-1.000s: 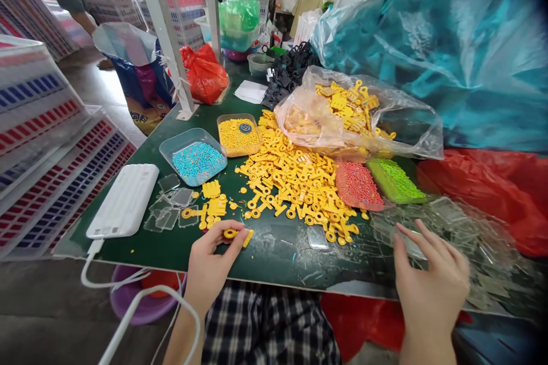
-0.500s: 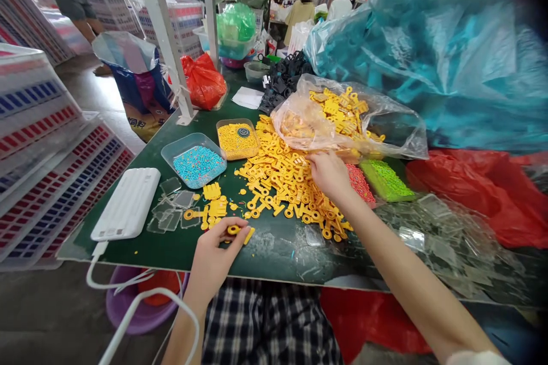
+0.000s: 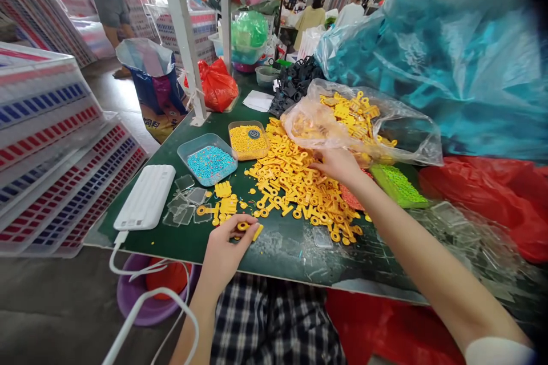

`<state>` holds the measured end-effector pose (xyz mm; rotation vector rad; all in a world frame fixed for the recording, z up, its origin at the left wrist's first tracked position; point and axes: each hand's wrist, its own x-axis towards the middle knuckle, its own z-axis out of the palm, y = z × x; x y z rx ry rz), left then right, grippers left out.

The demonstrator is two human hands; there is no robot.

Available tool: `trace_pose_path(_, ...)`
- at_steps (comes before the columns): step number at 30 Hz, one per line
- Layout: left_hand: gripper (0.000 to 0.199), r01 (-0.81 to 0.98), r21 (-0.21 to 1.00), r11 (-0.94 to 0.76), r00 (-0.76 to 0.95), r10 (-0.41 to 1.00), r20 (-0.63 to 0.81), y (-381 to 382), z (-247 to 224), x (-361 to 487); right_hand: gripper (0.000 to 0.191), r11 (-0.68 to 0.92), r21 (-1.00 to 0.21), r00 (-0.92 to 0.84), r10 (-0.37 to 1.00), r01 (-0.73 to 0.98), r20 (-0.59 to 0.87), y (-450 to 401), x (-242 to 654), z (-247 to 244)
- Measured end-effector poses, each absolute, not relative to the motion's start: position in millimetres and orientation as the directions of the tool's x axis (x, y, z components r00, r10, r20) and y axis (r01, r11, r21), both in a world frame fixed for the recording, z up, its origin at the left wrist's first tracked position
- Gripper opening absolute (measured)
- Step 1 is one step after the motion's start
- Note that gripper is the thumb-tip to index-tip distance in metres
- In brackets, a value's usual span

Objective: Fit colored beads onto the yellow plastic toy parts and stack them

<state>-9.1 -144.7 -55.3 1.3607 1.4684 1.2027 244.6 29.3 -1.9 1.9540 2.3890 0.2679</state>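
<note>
Near the table's front edge my left hand [image 3: 229,242] pinches a yellow plastic piece [image 3: 257,232], with a ring part showing between thumb and finger. My right hand [image 3: 338,164] reaches onto the upper part of the heap of yellow pieces [image 3: 295,179], beside the clear plastic bag [image 3: 317,120]; its thumb is apart, but the other fingertips are hidden, so I cannot tell what they touch. Several joined yellow pieces [image 3: 226,205] lie just beyond my left hand. Tubs of blue beads [image 3: 209,164] and yellow beads [image 3: 247,141] stand left of the heap.
A white power bank [image 3: 145,197] with a cable and clear plastic squares [image 3: 186,205] lie at the left. Green beads [image 3: 398,182] and more clear pieces [image 3: 462,239] are at the right. A metal post [image 3: 184,40] rises at the table's left edge. Other people stand farther back.
The whole view has shifted, so the table appears farther right. My right hand has moved slightly up the heap towards the bag. My left hand still pinches the yellow piece.
</note>
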Motion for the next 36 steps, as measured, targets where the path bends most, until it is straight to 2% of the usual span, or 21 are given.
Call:
trace_pose_path(3,0.022,0.267,0.963,-0.032,-0.12,0.991,0.066,-145.6,-56.2,-8.6,0.024,0.19,0.153,-0.216,0.96,0.97,0.177,12.3,246.6,4.2)
trace_pose_path(5,0.02,0.279,0.96,-0.039,-0.111,0.991,0.073,-146.3,-56.3,-8.3,0.026,0.211,0.093,-0.23,0.922,0.973,0.311,-4.4,247.0,4.7)
trace_pose_path(7,0.02,0.29,0.956,-0.045,-0.111,0.991,0.08,-146.9,-56.2,-8.3,0.03,0.241,-0.034,-0.198,0.86,0.97,0.471,-26.1,244.4,2.5)
trace_pose_path(9,0.02,0.306,0.951,-0.046,-0.121,0.989,0.086,-147.7,-56.4,-8.5,0.033,0.276,-0.22,-0.113,0.826,0.936,0.553,-52.7,236.7,-2.2)
trace_pose_path(10,0.021,0.313,0.949,-0.044,-0.126,0.988,0.088,-148.1,-56.6,-8.7,0.034,0.293,-0.328,-0.071,0.833,0.898,0.549,-67.4,230.6,-5.8)
trace_pose_path(13,0.022,0.323,0.946,-0.024,-0.148,0.986,0.076,-149.4,-58.0,-9.2,0.033,0.29,-0.63,-0.019,0.916,0.72,0.4,-110.8,205.5,-23.5)
trace_pose_path(15,0.021,0.313,0.95,-0.014,-0.17,0.983,0.07,-149.9,-59.1,-9.1,0.026,0.247,-0.706,-0.005,0.946,0.664,0.325,-133.5,188.0,-40.2)
trace_pose_path(17,0.019,0.303,0.952,-0.039,-0.181,0.979,0.097,-149.9,-59.7,-8.6,0.025,0.221,-0.684,0.029,0.942,0.695,0.334,-148.4,175.1,-56.4)
trace_pose_path(19,0.017,0.322,0.942,-0.088,-0.174,0.973,0.151,-149.3,-59.7,-7.8,0.026,0.223,-0.612,0.047,0.918,0.759,0.394,-156.4,169.7,-67.6)
trace_pose_path(23,0.014,0.408,0.899,-0.158,-0.122,0.967,0.225,-147.7,-58.2,-5.2,0.018,0.283,-0.469,-0.026,0.876,0.837,0.482,-164.3,178.3,-72.6)
trace_pose_path(26,0.013,0.414,0.898,-0.152,-0.066,0.978,0.196,-149.0,-56.4,-1.0,0.016,0.338,-0.406,-0.112,0.867,0.849,0.486,-169.7,187.0,-71.8)
trace_pose_path(28,0.013,0.41,0.902,-0.133,-0.037,0.986,0.163,-151.1,-55.0,3.0,0.012,0.345,-0.405,-0.125,0.869,0.847,0.478,-172.4,188.7,-73.0)
trace_pose_path(30,0.013,0.431,0.893,-0.127,-0.007,0.99,0.144,-153.1,-53.6,7.3,0.016,0.368,-0.417,-0.147,0.869,0.831,0.473,-173.3,188.2,-74.7)
trace_pose_path(32,0.013,0.494,0.857,-0.148,0.039,0.988,0.148,-153.6,-52.6,10.9,0.019,0.415,-0.411,-0.193,0.855,0.812,0.482,-172.4,188.0,-76.0)
trace_pose_path(36,0.013,0.661,0.702,-0.265,0.177,0.964,0.197,-147.3,-53.4,13.0,0.01,0.513,-0.346,-0.294,0.801,0.785,0.521,-167.5,191.5,-77.0)
